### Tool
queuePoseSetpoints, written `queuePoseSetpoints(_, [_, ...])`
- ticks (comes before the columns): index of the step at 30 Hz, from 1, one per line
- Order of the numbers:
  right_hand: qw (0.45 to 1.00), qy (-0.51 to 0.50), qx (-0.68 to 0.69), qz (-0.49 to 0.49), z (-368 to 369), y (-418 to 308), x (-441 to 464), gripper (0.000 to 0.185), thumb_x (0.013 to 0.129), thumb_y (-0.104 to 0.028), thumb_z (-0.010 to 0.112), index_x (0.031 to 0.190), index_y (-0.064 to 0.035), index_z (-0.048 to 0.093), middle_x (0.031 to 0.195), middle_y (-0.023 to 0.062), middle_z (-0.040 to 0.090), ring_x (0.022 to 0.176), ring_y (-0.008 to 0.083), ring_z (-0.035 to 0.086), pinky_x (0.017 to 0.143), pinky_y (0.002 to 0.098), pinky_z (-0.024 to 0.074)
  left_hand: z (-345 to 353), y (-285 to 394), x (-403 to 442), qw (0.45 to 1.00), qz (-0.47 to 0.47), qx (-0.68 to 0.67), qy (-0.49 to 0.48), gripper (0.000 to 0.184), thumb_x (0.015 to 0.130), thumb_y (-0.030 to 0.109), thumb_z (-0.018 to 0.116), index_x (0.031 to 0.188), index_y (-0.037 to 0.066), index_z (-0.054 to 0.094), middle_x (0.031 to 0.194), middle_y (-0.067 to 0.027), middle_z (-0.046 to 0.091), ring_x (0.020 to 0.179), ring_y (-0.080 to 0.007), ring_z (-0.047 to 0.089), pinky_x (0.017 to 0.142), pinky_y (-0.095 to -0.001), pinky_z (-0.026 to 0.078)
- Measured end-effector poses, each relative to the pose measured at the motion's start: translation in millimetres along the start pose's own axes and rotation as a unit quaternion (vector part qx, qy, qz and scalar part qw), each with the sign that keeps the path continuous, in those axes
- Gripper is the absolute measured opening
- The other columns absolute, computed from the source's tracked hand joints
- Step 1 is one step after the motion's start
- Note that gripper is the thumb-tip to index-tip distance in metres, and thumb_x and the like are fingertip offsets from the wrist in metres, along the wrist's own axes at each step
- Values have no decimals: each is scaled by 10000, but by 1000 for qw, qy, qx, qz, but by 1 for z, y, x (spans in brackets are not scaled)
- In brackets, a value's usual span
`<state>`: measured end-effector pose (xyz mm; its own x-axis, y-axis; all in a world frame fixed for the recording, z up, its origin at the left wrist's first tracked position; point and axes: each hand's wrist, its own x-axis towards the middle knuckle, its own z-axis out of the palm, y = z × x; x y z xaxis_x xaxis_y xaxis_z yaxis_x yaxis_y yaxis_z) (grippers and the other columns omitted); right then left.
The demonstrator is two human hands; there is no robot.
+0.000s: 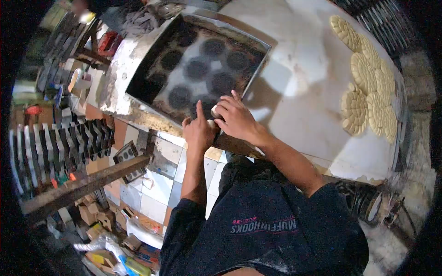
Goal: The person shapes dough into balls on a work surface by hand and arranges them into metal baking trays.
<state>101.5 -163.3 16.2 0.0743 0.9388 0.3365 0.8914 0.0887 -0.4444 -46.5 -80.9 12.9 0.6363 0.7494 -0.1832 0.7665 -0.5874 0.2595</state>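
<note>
Over the near edge of a dark, stained square baking tray [255, 76], my two hands are close together. My right hand [237, 118] is closed, its fingers curled round a small pale piece of dough [214, 110]. My left hand [199, 131] has its index finger pointing forward and the other fingers curled in. A bit of pale dough [211, 123] shows at its inner side, partly hidden by the fingers. Several dark round marks pattern the tray's bottom.
Several scored, coiled dough pieces [363, 71] lie together on the right of the pale worktop [308, 124]. A rack of stacked trays [60, 147] stands at left, beside a wooden beam [87, 186]. Boxes and plastic wrappings [115, 253] clutter the lower left floor.
</note>
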Motion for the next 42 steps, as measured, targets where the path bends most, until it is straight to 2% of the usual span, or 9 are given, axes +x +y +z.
queuePoseSetpoints(8, [920,211,-20,331,-117,89,-238,208,775,-70,661,975,-14,663,948,143,652,904,292,631,778,385,520,-14,66,4,969,60,-66,230,698,736,209,773,1314,-15,451,1161,-209,543,1037,-367,534,918,-469,440])
queuePoseSetpoints(10, [839,282,66,461,-143,119,-321,194,803,-60,637,990,-25,675,936,107,665,883,216,643,742,354,529,-2,142,13,947,175,-201,182,595,751,194,765,1260,29,505,1126,-166,551,987,-326,542,900,-454,448])
queuePoseSetpoints(12, [500,516,339,607,-175,151,-378,207,816,-89,628,1012,-43,672,939,63,665,854,149,631,701,322,525,36,234,18,891,271,-365,9,420,745,135,761,1123,47,600,1107,-145,588,1009,-322,562,919,-432,453])
queuePoseSetpoints(16, [403,574,482,525,-179,191,-415,240,834,-120,605,1061,-57,647,911,53,659,785,155,613,684,339,518,150,378,22,826,338,-368,-259,395,769,227,762,1095,25,665,1096,-199,615,956,-361,602,855,-418,497])
queuePoseSetpoints(19, [324,622,512,496,-164,216,-374,263,825,-141,636,1075,-62,620,948,64,640,836,188,613,718,360,518,210,461,12,832,477,-256,-119,360,835,272,711,1094,25,670,952,-193,659,892,-291,638,785,-405,511])
queuePoseSetpoints(22, [185,659,549,480,-157,249,-363,307,849,-178,639,1116,-37,583,970,76,620,894,214,610,801,376,522,208,507,-9,780,207,-521,-278,313,900,290,610,1085,37,625,906,-123,666,770,-210,623,689,-364,492])
queuePoseSetpoints(30, [240,642,624,376,-189,213,-357,309,820,-222,696,1061,-68,581,805,28,592,665,156,569,564,286,456,195,489,28,431,-57,-651,-622,417,968,280,439,1278,6,490,1216,-140,584,1070,-290,580,840,-388,534])
queuePoseSetpoints(38, [338,599,515,511,-150,145,-327,459,833,-360,717,1144,-36,624,1049,68,585,921,201,540,830,394,468,210,392,22,721,122,-502,-462,348,949,218,473,1179,-15,590,961,-96,661,786,-196,635,699,-310,518])
queuePoseSetpoints(42, [390,592,456,539,-83,97,-300,569,831,-435,708,1222,-49,560,1176,118,556,1086,250,528,934,425,431,171,322,-29,638,120,-652,-392,535,950,260,483,1377,-53,407,1076,-165,641,924,-227,630,815,-342,509])
